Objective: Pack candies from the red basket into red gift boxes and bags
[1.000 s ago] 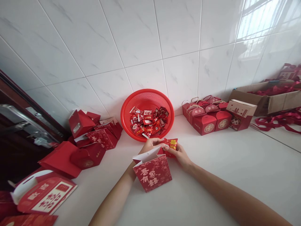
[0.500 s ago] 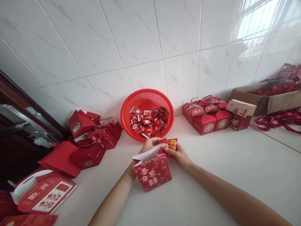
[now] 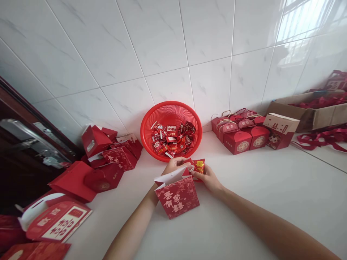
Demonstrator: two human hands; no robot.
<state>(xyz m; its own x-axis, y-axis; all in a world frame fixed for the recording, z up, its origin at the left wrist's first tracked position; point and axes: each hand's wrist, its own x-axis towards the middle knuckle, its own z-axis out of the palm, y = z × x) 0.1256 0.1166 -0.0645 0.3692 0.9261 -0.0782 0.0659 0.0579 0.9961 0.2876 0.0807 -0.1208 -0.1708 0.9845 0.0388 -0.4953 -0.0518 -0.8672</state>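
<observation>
Grips straight-edged red-and-gold foil packet (image 3: 200, 165) in right hand (image 3: 213, 179); cannot tell grip of left hand (image 3: 172, 165), with tapered red paper box (image 3: 177, 198) just before its fingers. Likely light, slippery: pinch packet edges.

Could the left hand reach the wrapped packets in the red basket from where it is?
Probably yes: the left hand is close to the near rim of the red basket, and nothing covers the wrapped packets inside. It's partly hidden, though, so I can't tell whether it is free.

Homelike room: marbled wall tiles (image 3: 157, 36), lever-handled door (image 3: 24, 173)
</observation>
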